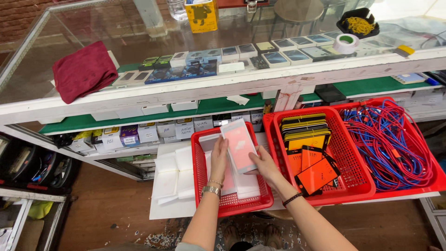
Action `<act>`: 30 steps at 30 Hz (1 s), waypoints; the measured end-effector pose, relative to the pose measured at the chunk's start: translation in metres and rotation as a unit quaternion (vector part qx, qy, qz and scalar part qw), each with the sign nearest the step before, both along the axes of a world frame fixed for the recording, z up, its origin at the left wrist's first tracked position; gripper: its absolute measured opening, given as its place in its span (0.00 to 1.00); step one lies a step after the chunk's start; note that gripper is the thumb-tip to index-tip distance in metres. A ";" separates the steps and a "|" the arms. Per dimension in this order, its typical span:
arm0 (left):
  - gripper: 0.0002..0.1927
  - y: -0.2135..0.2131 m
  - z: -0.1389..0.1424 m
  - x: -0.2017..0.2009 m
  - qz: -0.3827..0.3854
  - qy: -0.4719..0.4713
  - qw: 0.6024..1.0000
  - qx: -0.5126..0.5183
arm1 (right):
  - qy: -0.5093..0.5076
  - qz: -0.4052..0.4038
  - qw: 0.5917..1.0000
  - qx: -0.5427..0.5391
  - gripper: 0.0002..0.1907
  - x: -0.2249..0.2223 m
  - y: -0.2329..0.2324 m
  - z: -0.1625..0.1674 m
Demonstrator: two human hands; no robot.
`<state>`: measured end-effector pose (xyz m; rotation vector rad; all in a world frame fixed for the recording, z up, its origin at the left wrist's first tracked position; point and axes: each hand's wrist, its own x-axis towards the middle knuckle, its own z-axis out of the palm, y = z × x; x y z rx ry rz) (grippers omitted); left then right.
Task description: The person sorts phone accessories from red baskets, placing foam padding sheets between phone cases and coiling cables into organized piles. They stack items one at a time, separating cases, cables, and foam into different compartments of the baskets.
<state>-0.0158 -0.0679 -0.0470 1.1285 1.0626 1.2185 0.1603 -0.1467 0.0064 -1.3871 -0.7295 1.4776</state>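
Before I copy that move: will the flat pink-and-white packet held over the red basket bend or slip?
The packet looks stiff: it stays flat, tilted. Probably light, since the right hand props one edge. Its glossy face may slip; the left hand steadies it.

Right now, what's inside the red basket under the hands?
White flat packets are stacked in the red basket. Both hands, left and right, hold a pinkish packet above them, hiding whatever lies underneath.

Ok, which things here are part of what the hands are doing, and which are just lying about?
In hand:
left hand
right hand
pale flat packet
left red basket

Lying about:
maroon cloth
tape roll
cable basket
orange packets
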 end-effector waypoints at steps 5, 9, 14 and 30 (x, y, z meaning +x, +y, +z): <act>0.17 0.003 0.039 0.050 -0.117 -0.182 0.969 -0.117 | -0.006 -0.001 0.999 0.044 0.14 0.018 -0.012 0.035; 0.16 -0.020 0.054 0.068 -0.161 -0.058 0.978 -0.122 | -0.197 -0.056 0.977 0.059 0.19 0.050 -0.014 0.054; 0.18 -0.030 0.074 0.072 -0.287 0.066 0.956 -0.005 | -0.270 -0.060 0.934 0.225 0.15 0.084 0.000 0.057; 0.31 -0.047 -0.027 0.009 0.125 0.519 0.846 -0.021 | -0.406 -0.275 0.871 0.003 0.18 0.203 -0.054 -0.049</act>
